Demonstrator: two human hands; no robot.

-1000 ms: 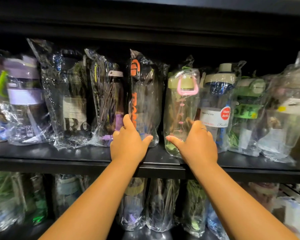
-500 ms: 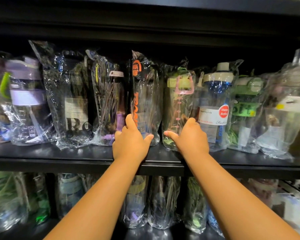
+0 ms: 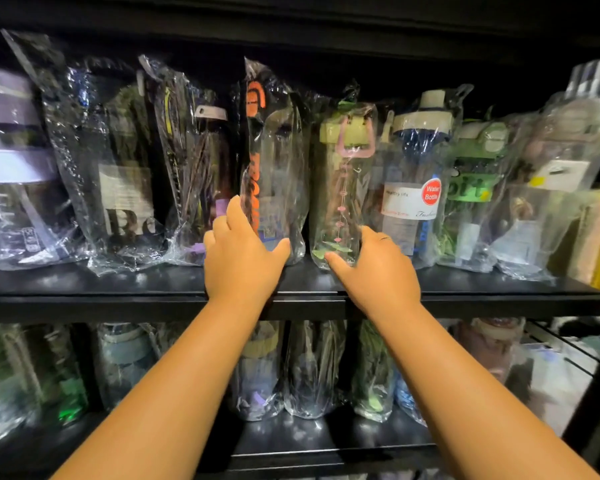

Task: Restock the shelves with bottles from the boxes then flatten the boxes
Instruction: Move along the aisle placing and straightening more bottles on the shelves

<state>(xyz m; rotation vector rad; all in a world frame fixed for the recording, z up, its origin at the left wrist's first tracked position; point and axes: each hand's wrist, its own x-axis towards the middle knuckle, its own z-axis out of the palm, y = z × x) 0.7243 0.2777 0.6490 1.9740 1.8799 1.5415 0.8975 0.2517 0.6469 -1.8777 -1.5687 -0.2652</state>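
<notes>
Both hands are up at the black shelf, each on a wrapped bottle. Landmark is the pink-handled bottle, which stands upright on the shelf in a clear plastic bag.

The right hand grips that bottle at its base, thumb across the front low down and fingers curled round its right side. The left hand grips the base of the orange-lettered bottle, just left of the pink-handled one. Its thumb is on the bottle's right and its fingers wrap the left side. The two bottles stand just beside each other, bags nearly touching.

Right of the pink-handled bottle is the red-sticker bottle, bag touching, then a green-label bottle. Further left past the orange one are a dark bottle with purple bits, a bottle with a white label and a purple-banded bottle, which is blurred. All are bagged and standing on the same shelf.

Below the pink-handled bottle, a lower shelf holds more bagged bottles, details too dim to tell.
</notes>
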